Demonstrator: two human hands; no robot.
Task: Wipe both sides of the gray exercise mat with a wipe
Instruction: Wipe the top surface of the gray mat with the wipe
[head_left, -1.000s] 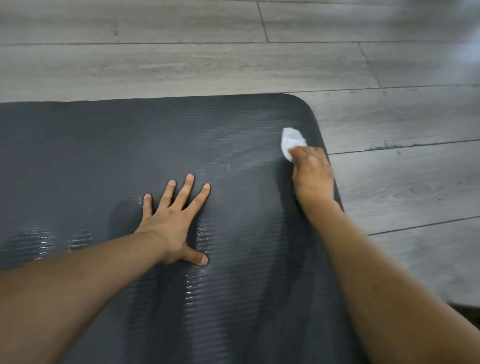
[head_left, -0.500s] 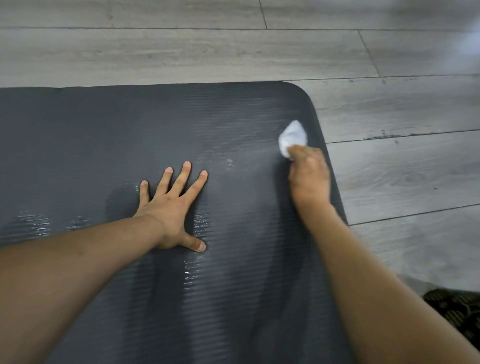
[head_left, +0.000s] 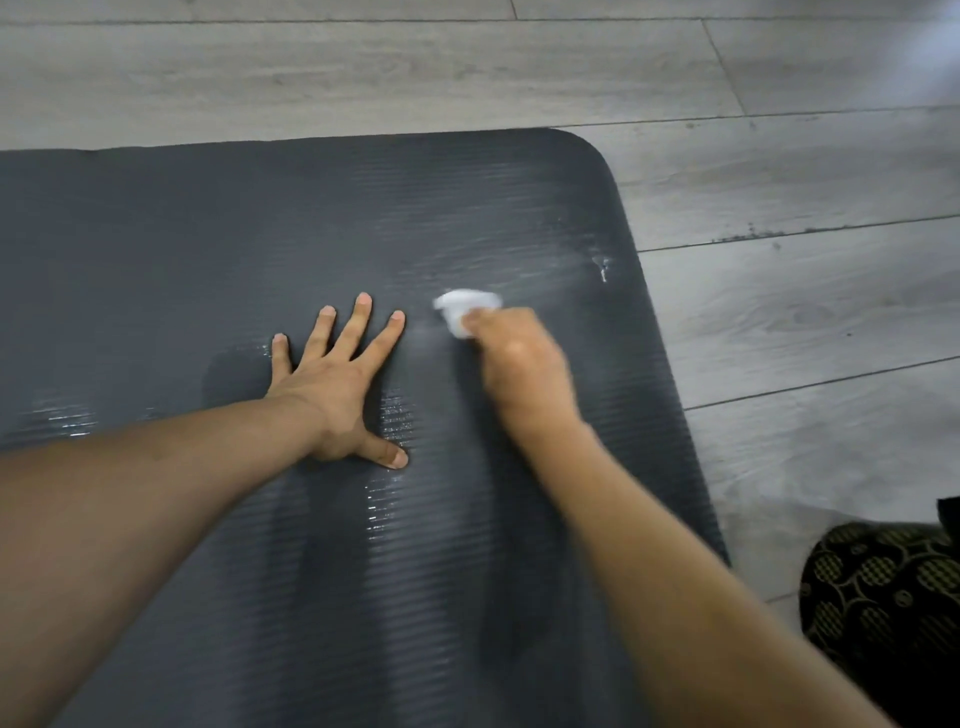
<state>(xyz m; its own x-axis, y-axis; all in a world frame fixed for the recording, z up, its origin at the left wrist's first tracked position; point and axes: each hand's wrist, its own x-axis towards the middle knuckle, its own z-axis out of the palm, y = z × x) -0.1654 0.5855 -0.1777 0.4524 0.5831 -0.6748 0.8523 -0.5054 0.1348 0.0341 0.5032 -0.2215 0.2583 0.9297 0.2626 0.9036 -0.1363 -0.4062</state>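
Right hand (head_left: 519, 364), gripping the balled wipe (head_left: 465, 309), has swept left from the gray exercise mat (head_left: 156, 249) edge toward the flat, open left hand (head_left: 332, 387); top-side wiping continues.

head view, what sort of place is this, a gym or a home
Likely a room at home, though I can't be sure: the gray exercise mat lies straight on a gray wood-look plank floor, with patterned black-and-gold fabric nearby.
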